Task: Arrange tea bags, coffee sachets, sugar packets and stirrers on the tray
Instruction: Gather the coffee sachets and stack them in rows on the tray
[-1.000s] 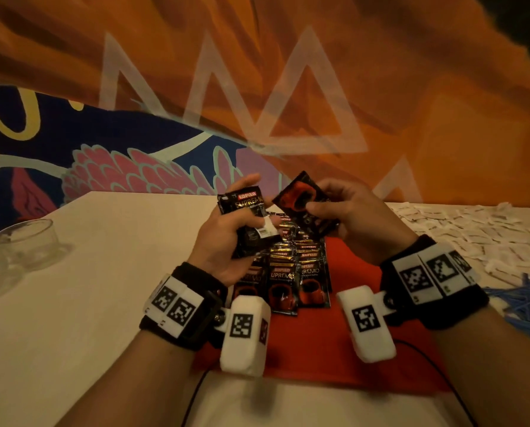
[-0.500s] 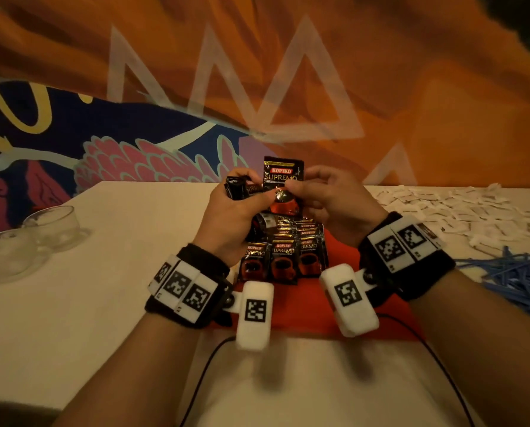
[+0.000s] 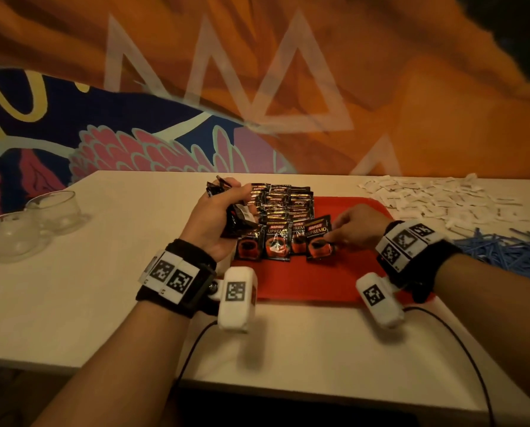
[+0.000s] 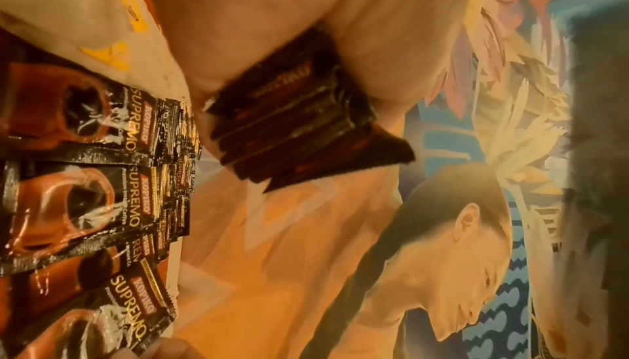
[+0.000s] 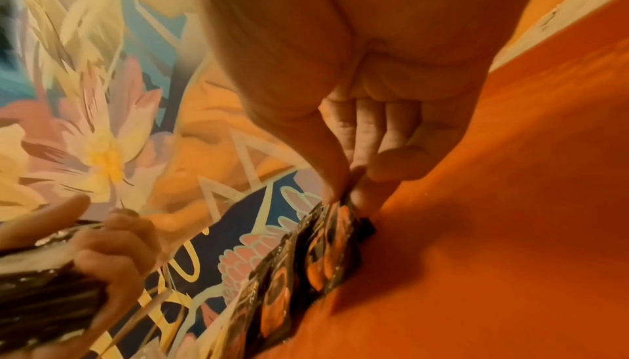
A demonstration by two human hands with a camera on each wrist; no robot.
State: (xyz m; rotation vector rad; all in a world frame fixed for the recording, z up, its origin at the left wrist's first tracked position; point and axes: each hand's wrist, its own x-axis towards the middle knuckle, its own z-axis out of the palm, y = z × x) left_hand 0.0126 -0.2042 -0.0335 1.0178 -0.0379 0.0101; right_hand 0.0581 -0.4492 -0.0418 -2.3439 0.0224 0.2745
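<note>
The left hand (image 3: pixel 214 220) gripped a thick stack of black coffee sachets (image 4: pixel 299 122), fingers curled tight round it, at nine o'clock of the red plastic tray (image 3: pixel 303 282). The right hand (image 3: pixel 354 229) pinched the edge of one black-and-orange Kopiko sachet (image 3: pixel 318 238) narrowly, lying on the tray at three o'clock of the sachet rows (image 3: pixel 276 217). White sugar packets (image 3: pixel 436 198) and blue stirrers (image 3: pixel 504 251) lay on the pale table (image 3: pixel 72 288) at two o'clock of the tray.

Table (image 3: pixel 72 288) with tray (image 3: pixel 303 282), packets (image 3: pixel 436 198), stirrers (image 3: pixel 504 248)
</note>
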